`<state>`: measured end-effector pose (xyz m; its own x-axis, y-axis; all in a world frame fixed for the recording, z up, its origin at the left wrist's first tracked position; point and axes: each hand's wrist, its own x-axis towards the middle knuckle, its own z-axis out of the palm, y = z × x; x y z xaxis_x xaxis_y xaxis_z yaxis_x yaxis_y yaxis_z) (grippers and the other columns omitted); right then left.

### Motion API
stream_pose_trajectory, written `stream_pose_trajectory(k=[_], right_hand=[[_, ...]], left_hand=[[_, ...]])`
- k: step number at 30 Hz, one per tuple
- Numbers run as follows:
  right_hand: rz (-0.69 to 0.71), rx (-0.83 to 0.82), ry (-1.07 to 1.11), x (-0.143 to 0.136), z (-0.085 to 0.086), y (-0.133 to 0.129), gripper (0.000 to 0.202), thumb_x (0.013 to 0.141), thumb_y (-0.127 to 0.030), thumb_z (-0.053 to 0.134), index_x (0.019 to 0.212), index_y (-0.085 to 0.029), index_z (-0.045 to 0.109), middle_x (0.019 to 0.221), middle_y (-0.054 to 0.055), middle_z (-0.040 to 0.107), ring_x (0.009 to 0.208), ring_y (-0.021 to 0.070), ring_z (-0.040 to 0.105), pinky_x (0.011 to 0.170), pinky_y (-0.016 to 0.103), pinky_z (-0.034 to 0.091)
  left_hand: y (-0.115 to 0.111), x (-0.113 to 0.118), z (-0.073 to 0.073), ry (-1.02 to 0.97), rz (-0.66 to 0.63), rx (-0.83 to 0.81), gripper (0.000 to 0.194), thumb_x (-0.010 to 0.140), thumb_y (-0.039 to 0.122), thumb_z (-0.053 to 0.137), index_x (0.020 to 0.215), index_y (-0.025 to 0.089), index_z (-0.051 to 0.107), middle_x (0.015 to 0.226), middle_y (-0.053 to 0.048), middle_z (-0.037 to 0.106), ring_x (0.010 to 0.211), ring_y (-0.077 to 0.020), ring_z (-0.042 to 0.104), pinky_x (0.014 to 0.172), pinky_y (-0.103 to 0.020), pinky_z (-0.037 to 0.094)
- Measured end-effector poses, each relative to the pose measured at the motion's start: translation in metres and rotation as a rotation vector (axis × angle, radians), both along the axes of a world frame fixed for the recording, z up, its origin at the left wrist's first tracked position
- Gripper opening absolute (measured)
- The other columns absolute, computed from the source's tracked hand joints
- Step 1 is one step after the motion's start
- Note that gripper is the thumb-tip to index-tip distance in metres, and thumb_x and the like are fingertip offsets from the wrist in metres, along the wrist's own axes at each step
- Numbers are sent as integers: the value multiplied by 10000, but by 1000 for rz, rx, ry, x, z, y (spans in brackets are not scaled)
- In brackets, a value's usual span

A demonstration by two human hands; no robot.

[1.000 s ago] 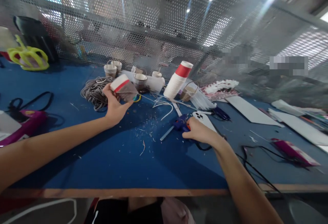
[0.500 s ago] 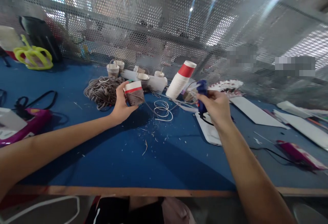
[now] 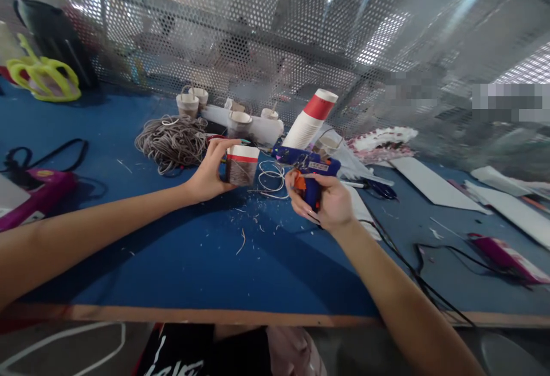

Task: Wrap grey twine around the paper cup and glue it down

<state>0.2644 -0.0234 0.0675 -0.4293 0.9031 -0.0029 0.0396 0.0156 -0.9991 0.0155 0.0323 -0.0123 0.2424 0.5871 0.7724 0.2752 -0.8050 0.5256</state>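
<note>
My left hand is closed around a paper cup. The cup has a white rim and a red band, and brownish-grey cord is wound around its lower part. In my right hand is a blue hot glue gun with an orange trigger. Its nozzle points left toward the cup, with a gap between them. A loose coil of white cord lies on the table between my hands. Behind my left hand sits a heap of grey cord.
A leaning stack of paper cups and several small cord-wrapped cups stand at the back by a perforated metal screen. White boards and a purple tool lie right. Black cables trail toward the front edge.
The glue gun has swung from upright to level and moved left and nearer, toward the cup. The cup in my left hand has shifted slightly right and sits straighter.
</note>
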Motion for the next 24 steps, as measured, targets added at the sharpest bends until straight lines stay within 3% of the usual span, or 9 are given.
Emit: stream_pose_trajectory(k=[3, 9, 15, 19, 24], right_hand=[[17, 15, 59, -6, -9, -3, 359, 796, -535, 525, 730, -188, 597, 381, -86, 407, 244, 56, 296, 292, 209, 269], [-183, 90, -76, -11, -14, -13, 277, 716, -407, 766, 697, -197, 588, 326, -92, 456, 249, 66, 392, 302, 209, 370], [-258, 174, -346, -11, -15, -14, 323, 757, -438, 714, 577, -186, 621, 378, -20, 534, 303, 93, 472, 332, 255, 420], [-283, 236, -426, -10, -16, -14, 406, 782, -438, 675, 479, -202, 545, 345, -32, 473, 299, 79, 436, 366, 264, 414], [-328, 288, -450, -5, -21, -13, 328, 774, -434, 687, 568, -205, 575, 364, -61, 426, 340, 88, 425, 379, 265, 384]], left_hand=[[-7, 1, 4, 125, 100, 88, 777, 638, 204, 815, 1317, 250, 440, 1198, -84, 484, 1178, -288, 483, 1049, -531, 452], [-11, 3, 6, 198, 156, 167, 747, 683, 232, 794, 1330, 252, 420, 1180, -81, 474, 1166, -265, 493, 1062, -487, 456], [-11, 1, 8, 210, 98, 202, 742, 709, 267, 783, 1350, 238, 409, 1193, -89, 476, 1206, -264, 488, 1086, -474, 466], [-12, 0, 9, 228, 103, 174, 773, 697, 264, 790, 1369, 234, 410, 1146, -77, 477, 1129, -246, 505, 1059, -467, 486], [-12, 0, 9, 229, 111, 154, 795, 681, 245, 795, 1374, 239, 405, 1131, -73, 463, 1120, -253, 498, 1048, -476, 483]])
